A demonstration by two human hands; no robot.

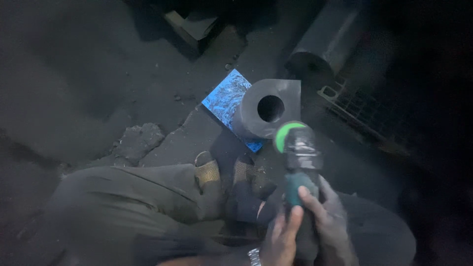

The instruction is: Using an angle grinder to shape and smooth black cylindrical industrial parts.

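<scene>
Angle grinder, black-bodied with a teal grip and a green-rimmed disc guard [295, 157], sits in both hands, its long axis running straight away from the fingers toward the floor ahead. Left hand [282, 236], with a metal watch at the wrist, wraps the lower handle, fingers curled closed around it. Right hand [327, 221] clasps the body just above, index finger laid over the teal part, so it is the nearer hand to the disc. Beyond the fingertips, almost touching the guard, stands a dull grey steel block with one rounded side and a round bore [268, 112], smooth and matte. It rests on a glossy blue patterned tile [224, 98], lying flat on the dark, gritty floor. Between hands and block, sandalled feet [231, 172] flank the work.
</scene>
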